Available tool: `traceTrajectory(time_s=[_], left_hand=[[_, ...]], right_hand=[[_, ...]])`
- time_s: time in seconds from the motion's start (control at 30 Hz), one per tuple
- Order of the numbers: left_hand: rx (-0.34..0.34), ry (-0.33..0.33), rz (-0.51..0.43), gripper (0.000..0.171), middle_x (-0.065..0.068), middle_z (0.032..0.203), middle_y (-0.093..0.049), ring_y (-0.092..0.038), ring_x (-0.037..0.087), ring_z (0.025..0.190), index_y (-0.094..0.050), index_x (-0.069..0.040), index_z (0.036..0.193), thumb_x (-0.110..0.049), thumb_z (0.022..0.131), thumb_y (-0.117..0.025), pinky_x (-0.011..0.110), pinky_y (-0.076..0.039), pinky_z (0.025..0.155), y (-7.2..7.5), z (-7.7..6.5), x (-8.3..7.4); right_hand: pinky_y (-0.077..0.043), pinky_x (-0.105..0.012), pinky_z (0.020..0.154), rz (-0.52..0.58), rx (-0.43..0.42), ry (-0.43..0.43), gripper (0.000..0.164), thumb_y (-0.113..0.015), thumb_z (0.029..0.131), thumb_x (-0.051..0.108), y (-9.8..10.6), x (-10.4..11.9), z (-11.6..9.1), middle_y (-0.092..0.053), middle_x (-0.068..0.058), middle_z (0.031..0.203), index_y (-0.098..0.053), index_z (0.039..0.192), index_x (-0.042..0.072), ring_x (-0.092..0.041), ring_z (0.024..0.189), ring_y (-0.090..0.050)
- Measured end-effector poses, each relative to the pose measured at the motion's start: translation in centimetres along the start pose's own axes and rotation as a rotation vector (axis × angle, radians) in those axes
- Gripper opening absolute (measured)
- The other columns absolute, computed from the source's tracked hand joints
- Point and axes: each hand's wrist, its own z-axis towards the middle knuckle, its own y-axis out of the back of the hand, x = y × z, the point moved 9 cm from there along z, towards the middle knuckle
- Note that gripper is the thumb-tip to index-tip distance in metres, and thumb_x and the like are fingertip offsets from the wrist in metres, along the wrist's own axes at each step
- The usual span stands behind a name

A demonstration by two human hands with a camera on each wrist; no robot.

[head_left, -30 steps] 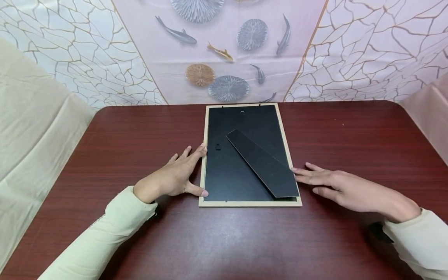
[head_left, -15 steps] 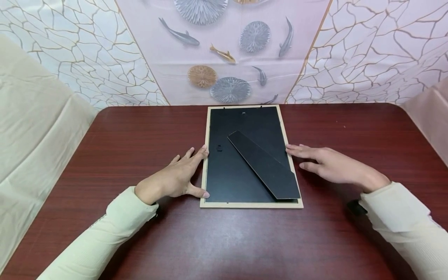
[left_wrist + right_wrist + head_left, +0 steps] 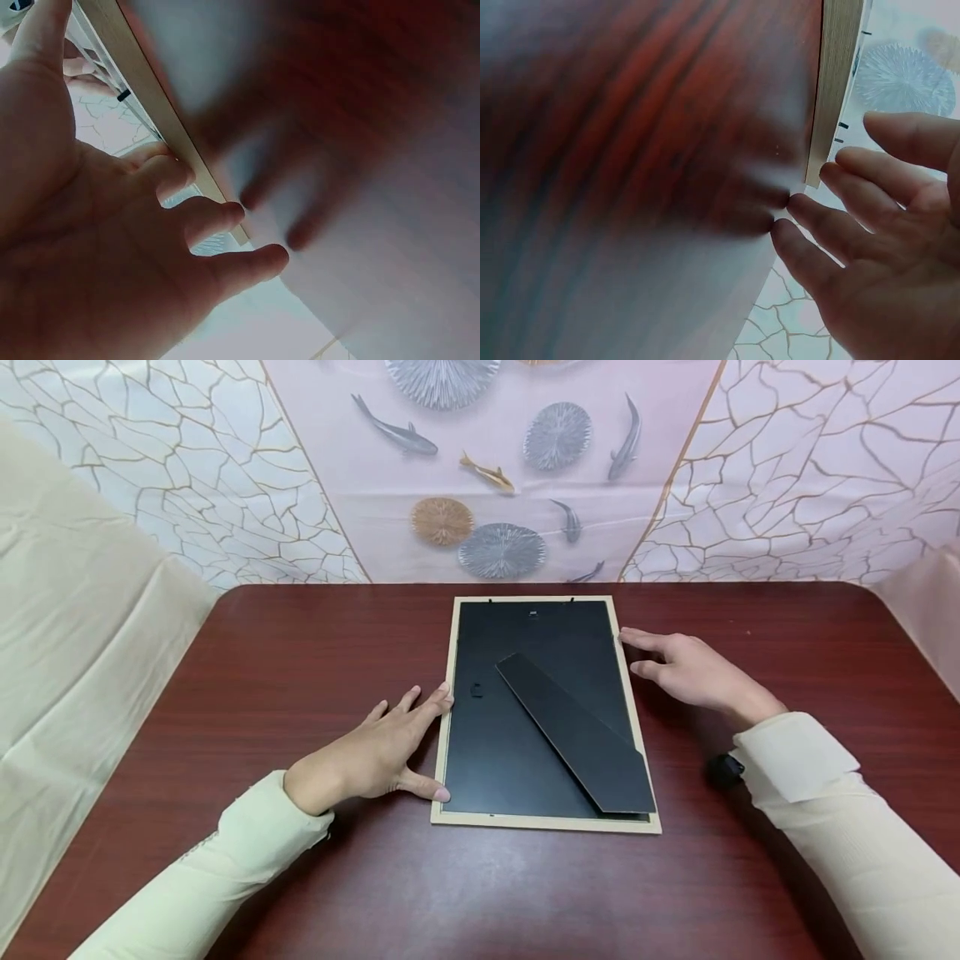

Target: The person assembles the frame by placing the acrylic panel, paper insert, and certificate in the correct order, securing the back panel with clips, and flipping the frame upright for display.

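A picture frame [image 3: 532, 821] with a pale wooden border lies back side up on the table. Its black stand leg [image 3: 573, 731] runs slantwise over the black backing board [image 3: 487, 752], the wide end at the lower right corner. Fingers spread, my left hand [image 3: 375, 747] rests along the frame's left edge; thumb and index fingertip touch the border. At the upper part of the right edge, my right hand [image 3: 690, 668] touches the border with nearly straight fingertips. In the right wrist view, the frame's wooden side [image 3: 832, 90] stands beside the fingers.
The dark red wooden table [image 3: 480, 893] extends around the frame. Behind it hangs a patterned cloth [image 3: 495, 468] with fish and round motifs. Pale cloth [image 3: 82, 635] hangs at the left side. A small black device [image 3: 724, 770] sits under the right wrist.
My right hand has moved up along the frame's right edge, from low down to near the top. The frame has slid slightly toward me, away from the table's far edge.
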Motion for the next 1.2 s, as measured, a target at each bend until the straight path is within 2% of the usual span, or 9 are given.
traceTrajectory(time_s=[0.23,0.37,0.47,0.67,0.8,0.97,1.13,1.2], left_hand=[[0.001,0.006,-0.036,0.118,0.001,0.178,-0.011,-0.006,0.039,0.164,-0.021,-0.017,0.168,-0.054,0.078,-0.087,0.073,-0.011,0.125,0.1,0.0,0.4],[-0.008,0.009,-0.046,0.117,-0.002,0.176,-0.022,-0.007,0.038,0.164,-0.018,-0.018,0.169,-0.053,0.081,-0.086,0.073,-0.011,0.125,0.2,0.1,0.5],[-0.011,-0.004,-0.057,0.116,-0.002,0.176,-0.023,-0.009,0.039,0.164,-0.019,-0.018,0.169,-0.051,0.08,-0.087,0.074,-0.011,0.125,0.3,0.1,0.6],[0.004,-0.023,-0.063,0.116,0.003,0.177,-0.015,-0.011,0.042,0.163,-0.028,-0.016,0.165,-0.049,0.074,-0.092,0.075,-0.012,0.124,0.4,0.3,0.7],[0.013,-0.023,-0.044,0.121,0.004,0.176,-0.021,-0.012,0.042,0.163,-0.024,-0.015,0.166,-0.048,0.072,-0.093,0.075,-0.014,0.124,0.4,0.3,0.8],[0.016,-0.025,-0.037,0.131,0.001,0.172,-0.033,-0.012,0.042,0.163,-0.013,-0.012,0.169,-0.046,0.072,-0.094,0.075,-0.014,0.124,0.5,0.4,0.7],[0.009,-0.029,-0.043,0.133,0.0,0.169,-0.038,-0.012,0.044,0.163,-0.011,-0.01,0.169,-0.045,0.072,-0.094,0.075,-0.014,0.123,0.5,0.3,0.6],[0.009,-0.028,-0.044,0.133,0.0,0.169,-0.039,-0.012,0.043,0.163,-0.011,-0.01,0.169,-0.046,0.071,-0.094,0.075,-0.013,0.123,0.5,0.3,0.6]], right_hand=[[-0.037,-0.062,0.116,-0.01,0.021,-0.005,0.056,-0.058,0.103,0.01,-0.3,0.2,0.3,-0.036,-0.017,0.167,-0.044,0.157,0.001,-0.048,0.15,-0.039],[-0.035,-0.063,0.117,-0.006,0.029,-0.022,0.058,-0.057,0.104,0.012,-0.4,0.1,0.5,-0.033,-0.016,0.17,-0.041,0.159,0.003,-0.048,0.151,-0.037],[-0.034,-0.064,0.117,-0.012,0.039,-0.027,0.06,-0.057,0.104,0.012,-0.4,0.0,0.6,-0.031,-0.016,0.171,-0.04,0.16,0.003,-0.049,0.151,-0.036],[-0.035,-0.062,0.118,-0.069,0.03,0.037,0.055,-0.053,0.104,0.006,-0.5,0.4,0.7,-0.032,-0.019,0.169,-0.041,0.157,-0.001,-0.047,0.151,-0.037],[-0.042,-0.06,0.113,-0.139,0.012,0.097,0.054,-0.047,0.1,-0.004,-0.7,1.0,0.9,-0.035,-0.027,0.165,-0.043,0.154,-0.007,-0.047,0.147,-0.043],[-0.05,-0.056,0.102,-0.207,0.007,0.12,0.059,-0.041,0.093,-0.012,-0.9,1.6,0.9,-0.036,-0.032,0.163,-0.044,0.152,-0.012,-0.049,0.142,-0.049],[-0.052,-0.058,0.098,-0.269,0.004,0.101,0.061,-0.04,0.091,-0.013,-1.1,1.9,1.0,-0.038,-0.033,0.162,-0.043,0.152,-0.012,-0.049,0.139,-0.052],[-0.054,-0.056,0.092,-0.302,0.024,0.052,0.061,-0.039,0.093,-0.011,-1.3,1.8,1.0,-0.037,-0.031,0.163,-0.042,0.155,-0.009,-0.05,0.14,-0.051]])
